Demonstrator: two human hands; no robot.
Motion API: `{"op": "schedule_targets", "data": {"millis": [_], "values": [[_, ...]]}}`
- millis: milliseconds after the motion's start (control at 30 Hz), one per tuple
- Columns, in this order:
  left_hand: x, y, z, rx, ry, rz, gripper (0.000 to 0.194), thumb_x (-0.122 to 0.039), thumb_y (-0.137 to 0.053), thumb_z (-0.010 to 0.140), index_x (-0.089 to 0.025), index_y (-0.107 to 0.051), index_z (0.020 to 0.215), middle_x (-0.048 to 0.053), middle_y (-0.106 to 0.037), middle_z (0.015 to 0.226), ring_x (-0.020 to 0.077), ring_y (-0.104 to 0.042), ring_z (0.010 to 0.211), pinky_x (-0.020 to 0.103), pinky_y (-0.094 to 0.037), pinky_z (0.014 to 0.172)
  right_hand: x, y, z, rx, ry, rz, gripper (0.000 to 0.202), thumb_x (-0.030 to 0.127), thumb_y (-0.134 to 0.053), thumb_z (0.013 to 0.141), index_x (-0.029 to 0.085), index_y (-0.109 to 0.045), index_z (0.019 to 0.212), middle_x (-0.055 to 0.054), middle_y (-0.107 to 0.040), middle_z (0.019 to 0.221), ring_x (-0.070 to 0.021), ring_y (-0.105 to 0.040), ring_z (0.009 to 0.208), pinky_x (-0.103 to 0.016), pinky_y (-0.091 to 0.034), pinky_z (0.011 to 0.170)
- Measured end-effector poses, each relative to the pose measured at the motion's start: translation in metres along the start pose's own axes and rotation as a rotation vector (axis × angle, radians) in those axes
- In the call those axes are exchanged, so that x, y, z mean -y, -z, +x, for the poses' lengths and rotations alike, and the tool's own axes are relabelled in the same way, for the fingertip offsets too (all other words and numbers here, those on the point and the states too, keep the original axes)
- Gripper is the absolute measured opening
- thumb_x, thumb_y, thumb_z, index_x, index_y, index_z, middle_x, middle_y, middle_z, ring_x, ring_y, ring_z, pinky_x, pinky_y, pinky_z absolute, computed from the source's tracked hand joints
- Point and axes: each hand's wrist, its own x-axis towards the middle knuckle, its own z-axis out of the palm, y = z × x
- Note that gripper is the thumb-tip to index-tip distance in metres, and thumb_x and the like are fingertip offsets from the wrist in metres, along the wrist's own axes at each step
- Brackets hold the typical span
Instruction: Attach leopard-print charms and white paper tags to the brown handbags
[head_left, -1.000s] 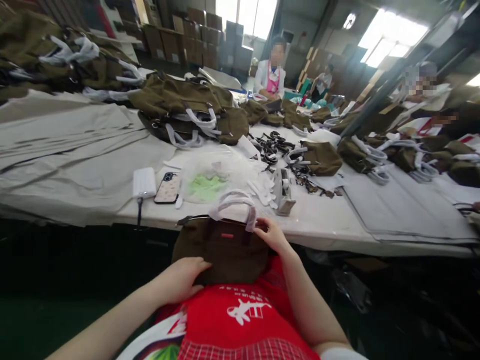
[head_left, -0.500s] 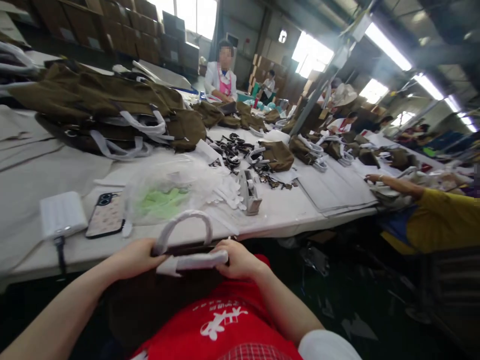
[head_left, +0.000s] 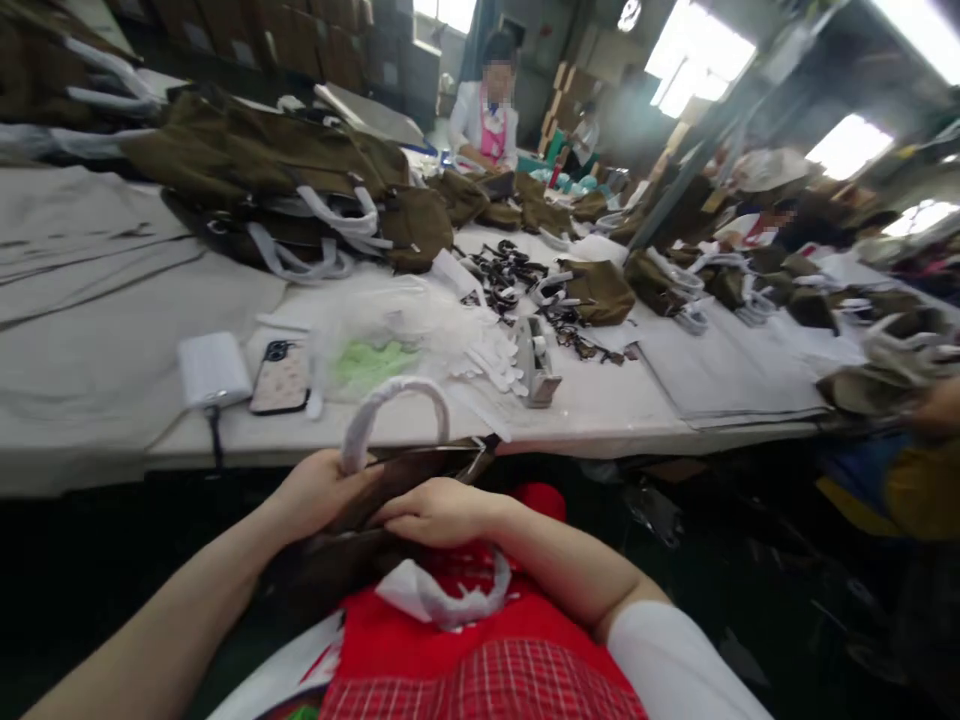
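Note:
A dark brown handbag (head_left: pixel 420 468) rests against my red apron, below the table's front edge. My left hand (head_left: pixel 319 495) is closed on its left rim, at the base of a wrapped handle (head_left: pixel 401 388) that arches upward. Across the bag's opening lies my right hand (head_left: pixel 446 512), its fingers bent together on the near rim and the fingertips partly hidden. A second wrapped handle (head_left: pixel 457 605) hangs down over the apron, beneath my right wrist. The lower part of the bag is dark and hard to make out.
On the table stand a tape dispenser (head_left: pixel 535 365), a clear plastic bag with green pieces (head_left: pixel 375 362), a phone (head_left: pixel 280 378) and a white box (head_left: pixel 214 370). Stacked brown bags (head_left: pixel 277 150) lie at the left back. A co-worker (head_left: pixel 487 115) is across the table.
My right hand has left the near handle and moved left onto the bag's opening. That handle now hangs down over the apron. The view has swung left.

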Motion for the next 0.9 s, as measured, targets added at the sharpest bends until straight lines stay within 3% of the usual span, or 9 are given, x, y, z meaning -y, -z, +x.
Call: {"op": "schedule_targets", "data": {"millis": [67, 133, 233, 333, 400, 500, 667, 767, 900], "values": [[0.007, 0.002, 0.003, -0.172, 0.074, -0.026, 0.043, -0.059, -0.066, 0.061, -0.016, -0.065, 0.052, 0.003, -0.059, 0.048, 0.0199, -0.054, 0.055, 0.028, -0.041, 0.053, 0.013, -0.019, 0.003, 0.048, 0.076, -0.061, 0.025, 0.023, -0.046, 0.095, 0.018, -0.07, 0.1, -0.006, -0.072, 0.105, -0.0205, -0.064, 0.096, -0.028, -0.045, 0.086], [0.013, 0.002, 0.005, -0.243, 0.164, -0.216, 0.039, -0.054, -0.07, 0.056, -0.015, -0.066, 0.058, 0.003, -0.063, 0.053, 0.0192, -0.056, 0.057, 0.028, -0.042, 0.056, 0.015, -0.032, 0.006, 0.03, 0.078, 0.022, 0.024, 0.02, -0.046, 0.094, 0.017, -0.069, 0.089, -0.005, -0.072, 0.095, -0.0183, -0.064, 0.088, -0.026, -0.045, 0.08], [0.016, -0.002, 0.005, -0.222, 0.177, -0.52, 0.042, -0.05, -0.077, 0.049, -0.013, -0.07, 0.069, 0.006, -0.07, 0.067, 0.021, -0.062, 0.066, 0.03, -0.048, 0.062, 0.002, -0.04, 0.017, -0.152, -0.171, 0.309, 0.025, 0.016, -0.042, 0.094, 0.015, -0.066, 0.102, -0.003, -0.07, 0.079, -0.0131, -0.063, 0.065, -0.023, -0.046, 0.063], [0.012, -0.009, 0.002, -0.176, 0.126, -0.606, 0.041, -0.047, -0.08, 0.049, -0.012, -0.069, 0.067, 0.006, -0.07, 0.066, 0.0204, -0.061, 0.065, 0.03, -0.048, 0.062, -0.012, -0.04, 0.034, -0.37, -0.329, 0.468, 0.032, 0.02, -0.055, 0.089, 0.013, -0.056, 0.12, 0.002, -0.063, 0.066, -0.0103, -0.056, 0.048, -0.02, -0.042, 0.05], [0.009, -0.014, 0.001, -0.161, 0.1, -0.586, 0.038, -0.046, -0.079, 0.052, -0.012, -0.068, 0.065, 0.005, -0.067, 0.062, 0.018, -0.059, 0.06, 0.029, -0.046, 0.058, -0.016, -0.04, 0.044, -0.309, -0.323, 0.57, 0.026, 0.018, -0.061, 0.084, 0.012, -0.06, 0.11, 0.005, -0.059, 0.06, -0.0088, -0.052, 0.042, -0.019, -0.039, 0.045], [0.005, -0.019, 0.003, -0.145, 0.085, -0.565, 0.036, -0.045, -0.078, 0.055, -0.012, -0.066, 0.065, 0.001, -0.062, 0.056, 0.0145, -0.054, 0.055, 0.025, -0.041, 0.052, -0.015, -0.041, 0.054, -0.134, -0.38, 0.833, 0.008, 0.016, -0.057, 0.084, 0.013, -0.061, 0.078, 0.005, -0.054, 0.051, -0.0061, -0.042, 0.034, -0.018, -0.03, 0.036], [0.001, -0.022, 0.005, -0.053, 0.089, -0.531, 0.038, -0.048, -0.076, 0.058, -0.013, -0.065, 0.066, 0.002, -0.062, 0.056, 0.015, -0.054, 0.054, 0.025, -0.043, 0.052, -0.015, -0.043, 0.053, -0.157, -0.458, 1.087, 0.02, 0.011, -0.047, 0.084, 0.015, -0.054, 0.066, 0.006, -0.048, 0.047, -0.0058, -0.036, 0.031, -0.018, -0.025, 0.032], [-0.002, -0.02, 0.006, -0.006, 0.06, -0.437, 0.041, -0.053, -0.073, 0.061, -0.013, -0.068, 0.068, 0.004, -0.066, 0.06, 0.0186, -0.059, 0.059, 0.027, -0.047, 0.057, -0.017, -0.039, 0.049, -0.093, -0.425, 0.862, 0.018, 0.011, -0.046, 0.083, 0.016, -0.057, 0.07, 0.005, -0.053, 0.051, -0.0082, -0.046, 0.036, -0.018, -0.036, 0.038], [-0.004, -0.018, 0.014, 0.041, -0.038, -0.338, 0.046, -0.06, -0.07, 0.063, -0.015, -0.072, 0.07, 0.007, -0.072, 0.07, 0.0237, -0.064, 0.07, 0.029, -0.051, 0.067, -0.013, -0.028, 0.045, -0.173, -0.342, 0.132, 0.016, 0.027, -0.055, 0.084, 0.017, -0.067, 0.085, -0.004, -0.07, 0.075, -0.0204, -0.068, 0.07, -0.024, -0.052, 0.058]]}}
